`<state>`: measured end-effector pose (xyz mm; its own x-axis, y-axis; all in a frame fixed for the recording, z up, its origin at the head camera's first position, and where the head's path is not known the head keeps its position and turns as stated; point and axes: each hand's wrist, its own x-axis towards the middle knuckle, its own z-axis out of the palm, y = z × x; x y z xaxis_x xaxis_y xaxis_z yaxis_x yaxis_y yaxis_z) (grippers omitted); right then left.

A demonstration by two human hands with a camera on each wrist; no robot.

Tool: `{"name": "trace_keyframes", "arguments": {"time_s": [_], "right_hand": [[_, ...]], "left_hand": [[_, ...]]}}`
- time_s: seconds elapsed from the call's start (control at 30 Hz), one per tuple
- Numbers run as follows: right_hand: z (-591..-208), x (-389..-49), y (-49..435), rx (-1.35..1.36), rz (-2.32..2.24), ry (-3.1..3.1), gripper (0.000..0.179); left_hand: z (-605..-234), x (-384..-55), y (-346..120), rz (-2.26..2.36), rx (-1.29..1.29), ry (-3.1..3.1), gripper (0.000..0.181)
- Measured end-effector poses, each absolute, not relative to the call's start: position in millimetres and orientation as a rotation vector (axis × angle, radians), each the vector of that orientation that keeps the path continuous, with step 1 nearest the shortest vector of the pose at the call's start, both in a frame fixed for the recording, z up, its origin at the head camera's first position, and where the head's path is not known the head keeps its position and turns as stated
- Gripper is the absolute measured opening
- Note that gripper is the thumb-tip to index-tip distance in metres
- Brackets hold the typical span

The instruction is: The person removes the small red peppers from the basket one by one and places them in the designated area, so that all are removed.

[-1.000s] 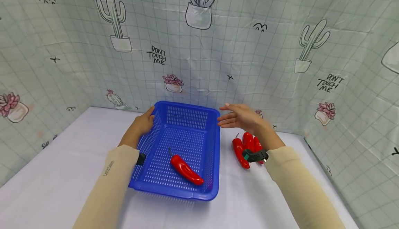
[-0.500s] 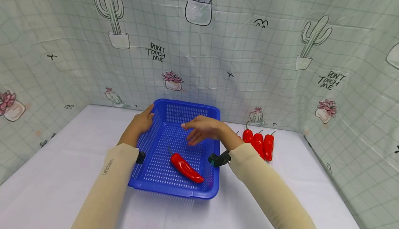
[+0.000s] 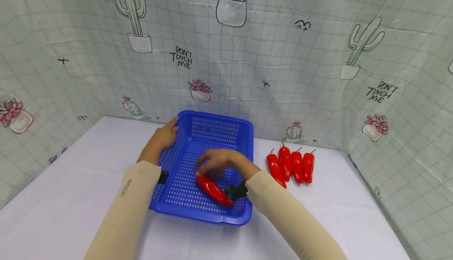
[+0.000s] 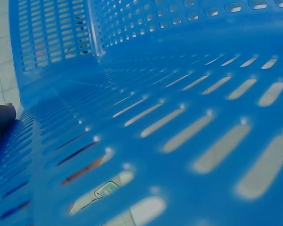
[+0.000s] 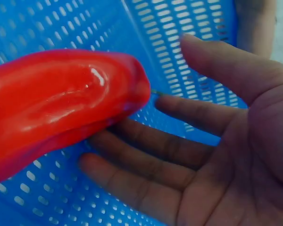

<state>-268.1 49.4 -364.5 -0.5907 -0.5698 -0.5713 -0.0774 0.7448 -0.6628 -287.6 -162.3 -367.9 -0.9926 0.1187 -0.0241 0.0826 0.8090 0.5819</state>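
Note:
A single red chili pepper (image 3: pixel 216 193) with a green stem lies in the blue plastic basket (image 3: pixel 187 212). My right hand (image 3: pixel 220 160) is inside the basket at the pepper's stem end. In the right wrist view, its fingers (image 5: pixel 170 146) are spread and fairly straight, some of them under or beside the pepper (image 5: pixel 70 99), with the thumb apart from it. Whether they touch the pepper is unclear. My left hand (image 3: pixel 163 139) holds the basket's left side, thumb at the rim. The left wrist view shows slotted basket wall (image 4: pixel 132 113) and only a bit of finger (image 4: pixel 2 117).
Several more red chili peppers (image 3: pixel 296 166) lie side by side on the white table (image 3: pixel 318 220), right of the basket. Behind and at both sides hangs a grid-patterned cloth (image 3: pixel 269 55) with cactus drawings.
My right hand has moved left from beside the basket, then down to the pepper inside it, uncovering the peppers on the table. My left hand keeps its place on the basket.

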Motion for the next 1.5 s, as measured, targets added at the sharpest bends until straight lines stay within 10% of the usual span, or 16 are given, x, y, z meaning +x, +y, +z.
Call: {"name": "trace_keyframes", "arguments": {"time_s": [0.83,1.3,1.5], "right_hand": [[-370.2,-234.1,29.5,-0.739,-0.309,1.956,0.012],[-363.4,-251.0,41.0,-0.789,-0.723,1.993,0.059],[-352.8,-267.8,57.1,-0.742,-0.997,2.101,0.049]], "left_hand": [[-367.3,-290.4,-159.4,0.909,0.172,2.930,0.053],[-367.8,-285.7,-161.3,0.924,0.144,2.929,0.053],[-367.4,-285.8,-158.4,0.928,0.140,2.938,0.053]]}}
